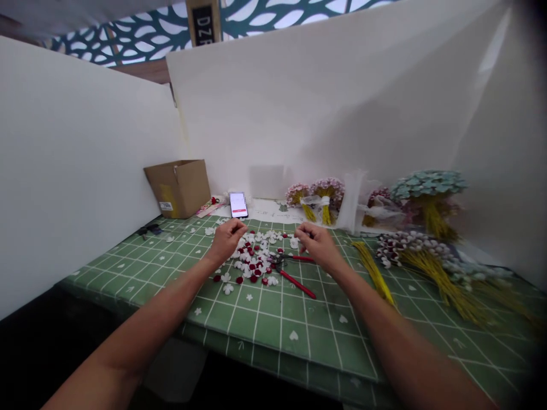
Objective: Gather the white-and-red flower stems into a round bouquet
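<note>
Over the far side of the table, my left hand [228,238] is closed in a pinch; whatever its fingertips hold is too small to make out. Opposite it, my right hand [315,242] has its fingers curled together, and their contents are hidden. Loose white flower pieces [243,265] and dark red round pieces [253,278] lie scattered between and below both hands. Red-handled pliers [299,283] rest spread among these pieces, one handle reaching beneath my right hand. A bundle of yellow-green stems [375,274] lies right of my right hand.
A cardboard box [183,188] stands at the back left, near a lit phone [238,205]. Bunches of pink flowers [327,191] and pale blue flowers [429,185] line the back right. White-purple flower stems [405,247] lie on the green checked tablecloth [265,319]. White panels [333,114] enclose the table.
</note>
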The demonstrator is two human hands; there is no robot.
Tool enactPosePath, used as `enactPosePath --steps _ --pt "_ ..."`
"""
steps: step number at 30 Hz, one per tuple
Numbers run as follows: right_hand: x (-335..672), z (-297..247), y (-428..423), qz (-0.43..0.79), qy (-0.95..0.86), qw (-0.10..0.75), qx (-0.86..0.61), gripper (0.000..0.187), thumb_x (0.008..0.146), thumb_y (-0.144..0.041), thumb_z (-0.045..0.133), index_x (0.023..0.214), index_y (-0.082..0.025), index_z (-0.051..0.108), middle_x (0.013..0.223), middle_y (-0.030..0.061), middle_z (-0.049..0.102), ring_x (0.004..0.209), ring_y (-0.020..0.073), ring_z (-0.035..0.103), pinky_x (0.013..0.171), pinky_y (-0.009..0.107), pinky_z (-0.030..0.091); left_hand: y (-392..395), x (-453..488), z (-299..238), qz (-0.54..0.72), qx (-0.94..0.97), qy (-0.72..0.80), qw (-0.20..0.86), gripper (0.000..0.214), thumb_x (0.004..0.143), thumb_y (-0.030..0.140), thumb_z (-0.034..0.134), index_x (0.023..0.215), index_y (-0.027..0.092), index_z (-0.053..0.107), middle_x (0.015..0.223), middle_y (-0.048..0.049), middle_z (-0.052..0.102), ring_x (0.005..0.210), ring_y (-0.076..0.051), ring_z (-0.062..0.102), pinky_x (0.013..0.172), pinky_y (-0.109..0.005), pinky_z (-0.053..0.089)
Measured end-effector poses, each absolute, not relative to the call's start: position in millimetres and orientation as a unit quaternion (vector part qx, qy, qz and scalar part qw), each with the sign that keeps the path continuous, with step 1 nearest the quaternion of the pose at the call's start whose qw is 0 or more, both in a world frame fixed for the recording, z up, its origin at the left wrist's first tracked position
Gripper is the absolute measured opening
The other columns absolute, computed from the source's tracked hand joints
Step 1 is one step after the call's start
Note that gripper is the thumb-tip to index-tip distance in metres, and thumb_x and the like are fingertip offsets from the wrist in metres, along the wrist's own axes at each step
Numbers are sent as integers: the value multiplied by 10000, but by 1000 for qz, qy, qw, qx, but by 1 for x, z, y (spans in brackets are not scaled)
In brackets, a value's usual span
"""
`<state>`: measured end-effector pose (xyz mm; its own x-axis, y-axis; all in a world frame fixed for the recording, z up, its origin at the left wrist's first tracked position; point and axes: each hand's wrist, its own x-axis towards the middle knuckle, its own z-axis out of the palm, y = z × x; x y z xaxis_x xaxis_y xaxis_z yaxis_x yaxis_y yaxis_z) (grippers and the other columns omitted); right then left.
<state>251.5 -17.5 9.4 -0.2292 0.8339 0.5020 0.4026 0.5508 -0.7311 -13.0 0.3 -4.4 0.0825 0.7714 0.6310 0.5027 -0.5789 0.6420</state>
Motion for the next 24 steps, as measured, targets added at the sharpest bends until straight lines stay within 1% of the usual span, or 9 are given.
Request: enactPosePath --steps 3,6,8,12,14,17,20,22,24 --pt "250 1 -13 284 -773 398 -405 381 897 -474 373 714 -187 544 539 -25 462 424 118 442 457 272 445 -5 -17 0 542 739 398 -43 190 876 313 516 758 187 595 776 -33 583 790 -161 529 775 -298 412" --pt "252 -5 -8 269 -785 377 -412 349 866 -446 439 669 -181 551 509 -28 450 416 121 448 449 270 437 -9 -19 1 537 757 367 -60 177 878 304 520 784 186 613 808 -54 606 834 -173 538 801 -311 417" --pt "254 -4 -6 221 -780 401 -427 299 847 -395 465 647 -186 538 554 -8 460 495 141 477 524 295 452 -10 -18 -1 520 771 367 -8 191 872 308 527 756 177 605 783 -46 601 800 -165 537 776 -304 414" --pt "260 6 -7 110 -758 471 -439 219 827 -330 488 656 -201 536 797 63 498 834 223 495 809 386 413 -8 -12 -10 432 763 397 272 230 838 361 546 729 160 568 624 6 552 577 -119 491 588 -250 392" --pt "261 10 -10 94 -751 487 -436 198 820 -335 506 675 -208 551 850 75 502 918 244 471 863 396 382 -6 -10 -16 415 741 400 344 227 828 367 547 735 159 557 583 16 533 530 -115 469 540 -242 377" --pt "258 8 -12 150 -760 465 -429 244 813 -396 523 661 -209 564 750 54 520 774 212 504 753 359 442 -4 -12 -21 492 724 433 216 214 818 333 569 678 171 553 637 -7 539 625 -141 490 624 -273 401" --pt "251 -2 -11 314 -760 388 -417 369 848 -495 440 677 -196 574 571 2 473 496 139 442 539 313 472 -4 -18 -22 526 725 436 88 190 854 306 538 710 190 583 774 -53 582 812 -186 514 801 -330 394" --pt "248 -11 -7 481 -708 312 -413 369 798 -541 504 697 -192 565 564 -17 462 440 112 393 496 317 481 -5 -23 -22 519 745 419 21 207 887 312 496 748 198 599 795 -69 593 834 -196 519 822 -340 391" --pt "249 -17 -2 514 -687 286 -427 333 740 -525 575 671 -201 541 552 -27 442 439 113 384 495 326 484 -5 -25 -24 505 760 409 0 211 893 318 485 761 202 602 798 -72 595 837 -197 524 824 -337 393"
